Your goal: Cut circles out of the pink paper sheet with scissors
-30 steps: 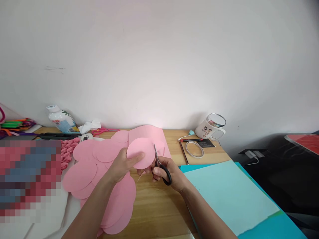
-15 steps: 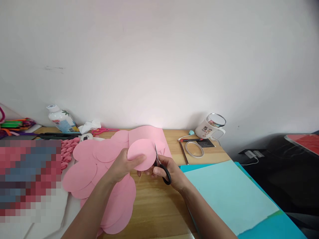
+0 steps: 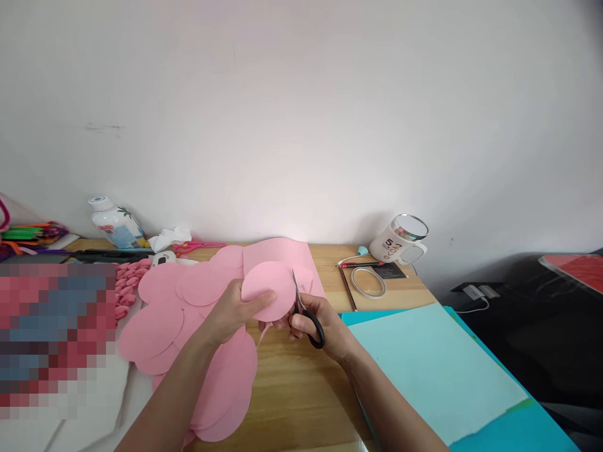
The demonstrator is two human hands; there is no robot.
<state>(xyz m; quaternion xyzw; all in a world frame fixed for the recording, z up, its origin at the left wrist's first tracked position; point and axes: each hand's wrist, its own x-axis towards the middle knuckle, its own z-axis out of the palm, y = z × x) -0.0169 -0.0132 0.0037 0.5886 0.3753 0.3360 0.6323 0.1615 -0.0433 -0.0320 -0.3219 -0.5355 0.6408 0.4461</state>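
My left hand pinches a pink paper disc, held upright above the wooden table. My right hand grips black-handled scissors, whose blades point up along the disc's right edge. A thin pink paper sliver hangs below the disc. Several cut pink circles lie spread on the table under and left of my hands, with a pink sheet behind them.
Light blue and teal sheets cover the table's right part. A white mug, a tape ring and a pencil sit at the back right. A bottle, tissue, pink scissors and coloured pipe cleaners stand at the back left.
The disc has turned slightly in my left hand and the scissors have cut a little further along its edge. The hanging pink sliver has grown longer.
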